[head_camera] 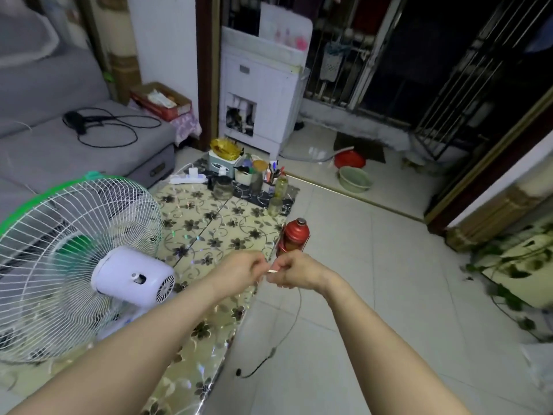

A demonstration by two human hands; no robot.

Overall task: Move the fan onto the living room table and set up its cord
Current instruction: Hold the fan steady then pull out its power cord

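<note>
A white fan [133, 278] with a green-rimmed wire cage stands on the floral-covered table [221, 232] at the left, its motor housing turned toward me. My left hand [239, 269] and my right hand [296, 271] meet over the table's right edge, both pinched on the fan's cord. Between the fingertips shows a small pale piece, maybe a tie or the plug. From my right hand the thin grey cord [294, 319] hangs down to the floor and ends in a dark tip [239, 372].
A white power strip [188, 178] lies at the table's far end among jars, a pen cup and a box. A red thermos [294, 233] stands on the tile floor by the table edge. Grey sofa left; basins and a white machine beyond.
</note>
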